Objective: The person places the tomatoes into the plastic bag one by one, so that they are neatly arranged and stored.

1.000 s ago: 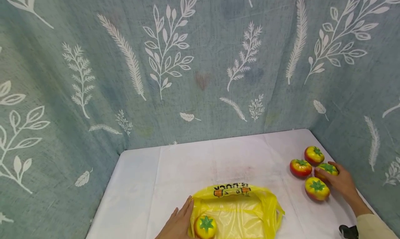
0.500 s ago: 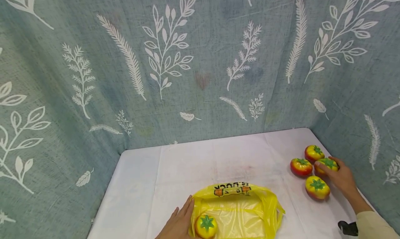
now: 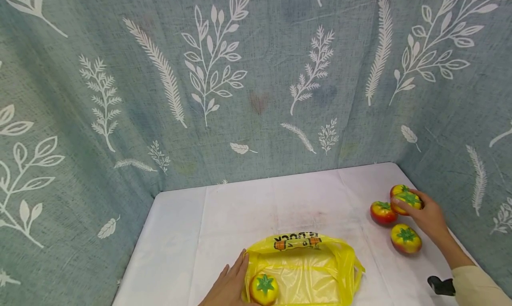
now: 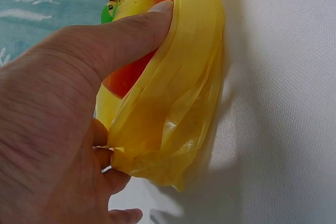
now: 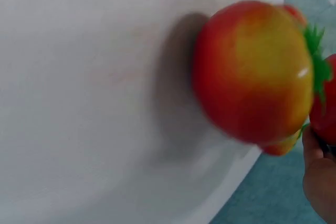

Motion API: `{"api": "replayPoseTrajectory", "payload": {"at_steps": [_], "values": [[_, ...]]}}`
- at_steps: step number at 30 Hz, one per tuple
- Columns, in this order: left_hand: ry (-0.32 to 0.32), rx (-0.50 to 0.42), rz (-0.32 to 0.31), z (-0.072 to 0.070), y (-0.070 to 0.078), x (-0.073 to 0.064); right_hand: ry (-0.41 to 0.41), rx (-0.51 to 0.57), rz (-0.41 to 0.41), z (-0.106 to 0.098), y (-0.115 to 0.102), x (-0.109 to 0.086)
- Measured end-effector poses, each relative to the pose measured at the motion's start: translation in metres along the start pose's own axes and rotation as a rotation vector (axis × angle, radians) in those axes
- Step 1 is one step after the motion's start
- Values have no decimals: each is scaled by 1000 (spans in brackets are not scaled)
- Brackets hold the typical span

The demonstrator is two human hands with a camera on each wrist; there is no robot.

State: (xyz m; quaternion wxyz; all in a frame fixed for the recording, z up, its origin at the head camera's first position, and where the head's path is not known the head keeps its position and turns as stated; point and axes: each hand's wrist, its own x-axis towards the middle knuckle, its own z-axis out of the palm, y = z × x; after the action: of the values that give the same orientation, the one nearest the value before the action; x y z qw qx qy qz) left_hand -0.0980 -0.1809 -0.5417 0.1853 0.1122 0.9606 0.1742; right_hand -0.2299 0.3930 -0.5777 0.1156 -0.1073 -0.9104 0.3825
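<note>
My left hand (image 3: pixel 230 279) grips the left side of an open yellow plastic bag (image 3: pixel 308 279). In the left wrist view its thumb lies across the bag's edge against a tomato (image 4: pixel 139 6), with the other fingers beneath the plastic. That tomato (image 3: pixel 264 289), red and yellow with green star-shaped leaves, sits inside the bag's left end. At the table's right side my right hand (image 3: pixel 432 217) holds another tomato (image 3: pixel 409 201) between thumb and fingers. It partly hides a tomato (image 3: pixel 397 189) behind it. Two more tomatoes stand close by, one at left (image 3: pixel 383 213) and one nearer (image 3: pixel 406 238).
A white cloth covers the table (image 3: pixel 172 244). Patterned grey-green curtain (image 3: pixel 256 97) hangs along the back and both sides. The bag's loose handle (image 3: pixel 358 272) lies at its right. A black object (image 3: pixel 441 286) shows beside the right sleeve.
My right hand has moved the gripped tomato up and to the left, away from its spot and in front of the rear tomato. The left hand and the bag have stayed put.
</note>
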Motion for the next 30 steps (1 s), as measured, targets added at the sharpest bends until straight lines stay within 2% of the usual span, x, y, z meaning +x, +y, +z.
{"api": "replayPoseTrajectory", "payload": {"at_steps": [2,4,6,9,11,14,18,21,25,30], "values": [[1,-7,3,0,0,0,17,-18,-31,8,13,9],[0,-12,6,0,0,0,-9,12,-54,8,7,10],[-2,-13,4,0,0,0,-27,22,-65,4,-14,3],[-2,-10,1,0,0,0,-85,61,-77,-7,-61,-15],[-1,-6,5,0,-1,0,-84,57,-109,-10,-80,-23],[-1,-5,4,0,-1,0,-130,70,-137,-14,-106,-32],[-8,-6,0,0,0,0,-194,92,-164,-16,-133,-41],[-14,-1,2,0,0,1,-203,73,-173,-10,-147,-47],[-15,0,-1,0,0,0,-220,62,-234,-1,-161,-54],[-5,0,15,0,0,0,-304,137,-329,10,-175,-62]]}}
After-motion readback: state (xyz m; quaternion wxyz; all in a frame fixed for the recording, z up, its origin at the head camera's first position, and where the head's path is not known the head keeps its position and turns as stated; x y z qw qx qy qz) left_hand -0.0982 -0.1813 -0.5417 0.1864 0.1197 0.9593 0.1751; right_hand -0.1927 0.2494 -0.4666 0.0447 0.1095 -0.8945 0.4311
